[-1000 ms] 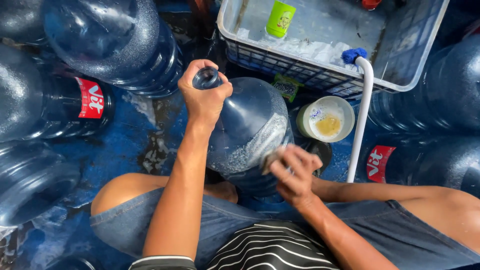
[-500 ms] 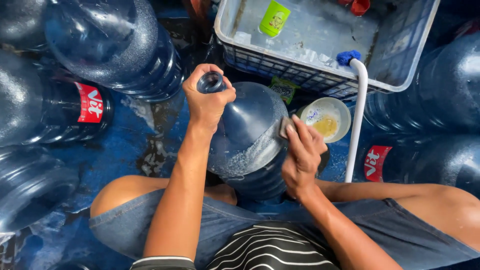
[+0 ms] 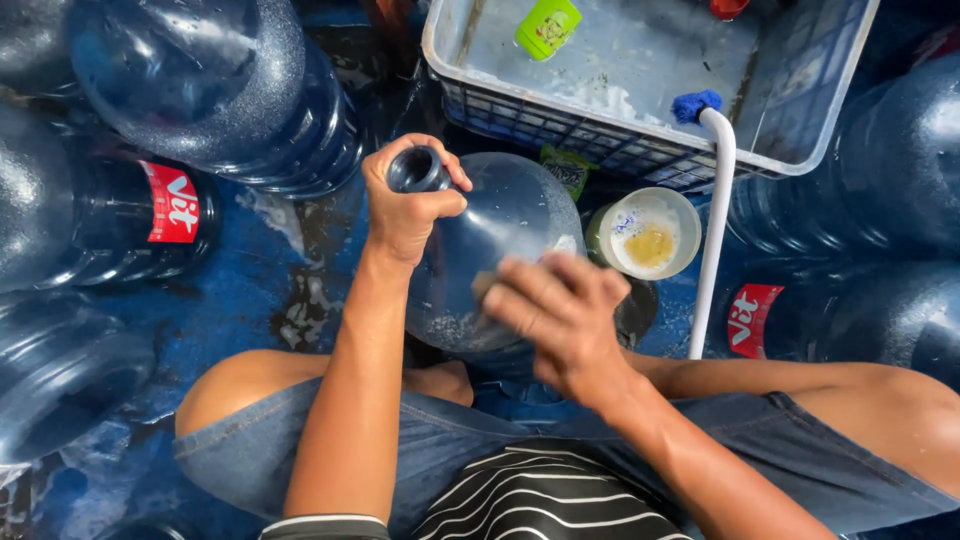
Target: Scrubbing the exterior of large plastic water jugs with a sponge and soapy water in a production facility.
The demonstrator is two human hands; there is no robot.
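Observation:
A large clear blue water jug [image 3: 505, 215] stands between my knees, its shoulder streaked with soapy foam. My left hand [image 3: 405, 205] grips the jug's open neck [image 3: 415, 168] from the side. My right hand [image 3: 560, 315] presses a small brownish scrub pad [image 3: 484, 287] against the jug's near side; the pad is mostly hidden under my blurred fingers.
A small round tub of yellowish liquid [image 3: 650, 235] sits right of the jug. A white pipe with a blue tip [image 3: 712, 210] leans on a grey plastic crate [image 3: 800, 150] holding foam and a green bottle [image 3: 547, 25]. Several big blue jugs [image 3: 215, 90] crowd both sides on the wet blue floor [image 3: 270, 290].
My right hand rose up the jug's right side, then swept back down and left across its near face. My left hand kept its hold on the neck.

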